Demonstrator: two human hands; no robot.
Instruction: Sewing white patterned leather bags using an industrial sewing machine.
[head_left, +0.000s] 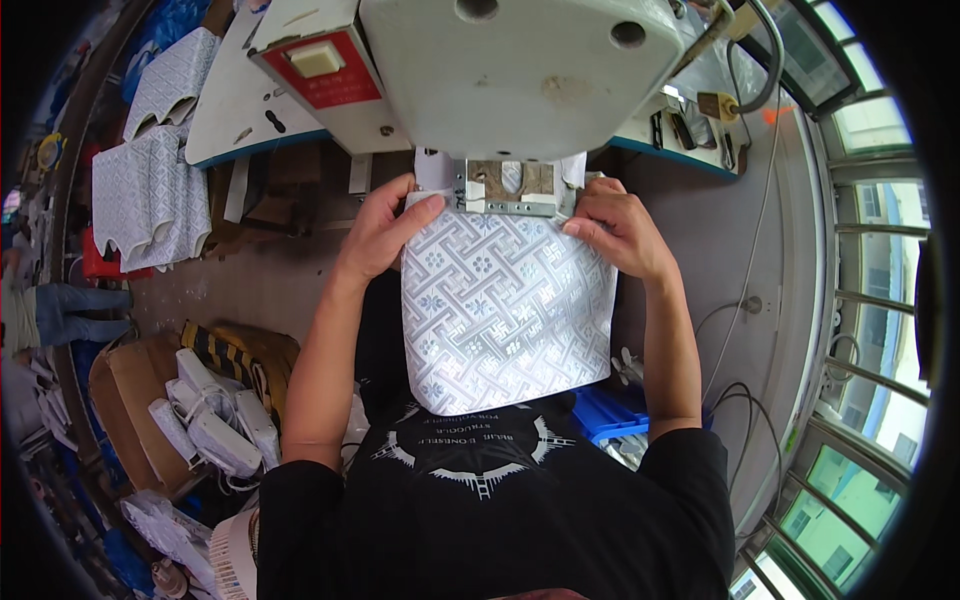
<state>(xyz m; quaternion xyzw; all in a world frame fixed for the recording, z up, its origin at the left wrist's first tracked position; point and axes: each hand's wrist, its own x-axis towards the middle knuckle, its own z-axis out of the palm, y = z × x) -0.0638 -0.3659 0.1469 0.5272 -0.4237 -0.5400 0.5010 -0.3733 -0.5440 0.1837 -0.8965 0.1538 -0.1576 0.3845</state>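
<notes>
A white and grey patterned panel (505, 310) of sheet material hangs down in front of me, its lower edge by my black shirt. Its upper edge lies at a metal clamp frame (510, 208) under a bulky white machine head (520, 90). My left hand (392, 228) pinches the panel's upper left corner, thumb on top. At the upper right corner my right hand (620, 228) grips the same panel, thumb on its face and the other fingers curled behind. Whatever lies beneath the clamp is mostly hidden.
Stacks of similar patterned panels (150, 200) stand to the left. A cardboard box (125, 415) with white parts sits lower left, and a blue plastic crate (608, 412) is near my right elbow. Tools lie on the white worktop (645, 140). A cable (760, 230) hangs beside the barred windows.
</notes>
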